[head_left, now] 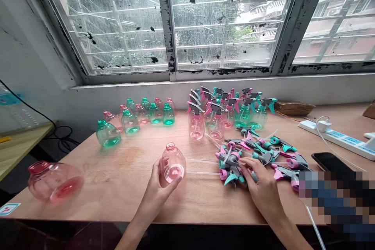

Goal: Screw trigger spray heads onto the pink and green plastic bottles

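Note:
My left hand [155, 179] holds an uncapped pink plastic bottle [173, 163] upright, with its fingers around the lower side. My right hand [260, 183] reaches into a heap of grey trigger spray heads [231, 164] with pink and teal parts, and its fingers close on one of them. Thin white dip tubes [202, 166] run from the heap toward the pink bottle. Behind the heap stand several assembled spray bottles [216, 123]. Several bare green and pink bottles [130, 122] stand at the back left, and some lie on their sides.
The light wooden table [125, 203] ends in a front edge near my arms. A large pink bottle [55, 181] lies at the left. A power strip [334, 136] and a phone [331, 162] sit at the right, beside a blurred patch [336, 203]. A barred window [166, 19] runs along the back.

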The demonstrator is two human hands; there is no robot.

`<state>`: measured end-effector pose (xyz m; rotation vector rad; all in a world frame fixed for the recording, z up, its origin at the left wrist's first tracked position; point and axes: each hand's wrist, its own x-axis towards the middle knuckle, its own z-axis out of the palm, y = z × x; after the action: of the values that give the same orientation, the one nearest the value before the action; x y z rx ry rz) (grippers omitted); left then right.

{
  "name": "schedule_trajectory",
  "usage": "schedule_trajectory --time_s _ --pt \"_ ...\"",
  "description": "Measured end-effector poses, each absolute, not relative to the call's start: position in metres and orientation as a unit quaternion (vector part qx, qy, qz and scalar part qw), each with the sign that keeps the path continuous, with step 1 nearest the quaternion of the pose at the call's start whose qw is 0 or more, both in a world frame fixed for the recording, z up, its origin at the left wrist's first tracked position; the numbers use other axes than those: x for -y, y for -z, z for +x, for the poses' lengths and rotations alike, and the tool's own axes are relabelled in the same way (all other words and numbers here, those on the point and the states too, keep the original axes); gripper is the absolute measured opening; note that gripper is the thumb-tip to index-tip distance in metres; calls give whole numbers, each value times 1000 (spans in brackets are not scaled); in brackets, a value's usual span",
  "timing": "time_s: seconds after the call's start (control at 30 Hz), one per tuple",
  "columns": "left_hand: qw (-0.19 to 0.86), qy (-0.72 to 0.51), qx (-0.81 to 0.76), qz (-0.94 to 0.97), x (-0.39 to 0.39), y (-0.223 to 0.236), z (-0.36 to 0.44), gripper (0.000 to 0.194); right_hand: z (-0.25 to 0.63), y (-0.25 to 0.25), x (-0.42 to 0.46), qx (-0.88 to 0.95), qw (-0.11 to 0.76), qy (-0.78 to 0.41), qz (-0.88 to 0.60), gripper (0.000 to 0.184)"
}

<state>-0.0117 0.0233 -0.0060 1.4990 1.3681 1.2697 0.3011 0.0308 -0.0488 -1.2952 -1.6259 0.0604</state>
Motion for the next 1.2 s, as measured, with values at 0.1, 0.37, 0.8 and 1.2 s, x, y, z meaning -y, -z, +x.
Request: schedule_trajectory --time_s 0.1,0.37,0.8,1.2 --pt "391 -508 -530 555 -24 9 -15 71 301 56 -37 693 453 -11 -561 39" --pt "408 -525 -522 534 -27 12 -17 69 301 52 -35 701 472 -90 -526 30" --pt "246 -555 -520 601 -22 14 -19 67 296 28 6 481 676 -466 -308 28" --pt "185 -481 -485 707 -8 2 -13 59 285 -3 14 386 575 -646 -322 34"
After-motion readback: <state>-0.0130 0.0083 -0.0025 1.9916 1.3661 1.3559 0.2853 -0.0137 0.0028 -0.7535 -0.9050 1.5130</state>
